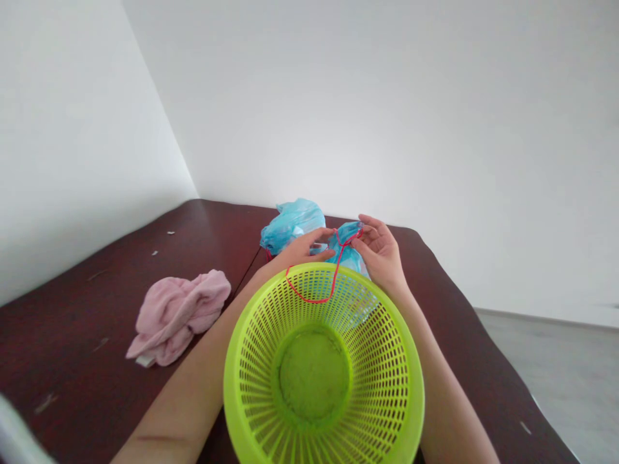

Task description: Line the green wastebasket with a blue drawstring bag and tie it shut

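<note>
A small blue plastic bag (345, 233) with a red drawstring (334, 283) is between my two hands, beyond the far rim of a lime-green basket. My right hand (380, 252) pinches the bag's gathered mouth and the string from the right. On the other side, my left hand (309, 245) has its thumb and fingertips closed at the bag's left edge. One loop of the string hangs down over the rim of the slotted plastic basket (233, 361). The basket stands between my forearms, its open top facing me, and hides the lower part of the bag.
Another blue plastic bag (296, 218) lies just behind my left hand, near the wall. A crumpled pink cloth (181, 312) rests on the dark red-brown table (120, 258), left of my forearm. Small pale scraps dot the tabletop. White walls border the table's back and left.
</note>
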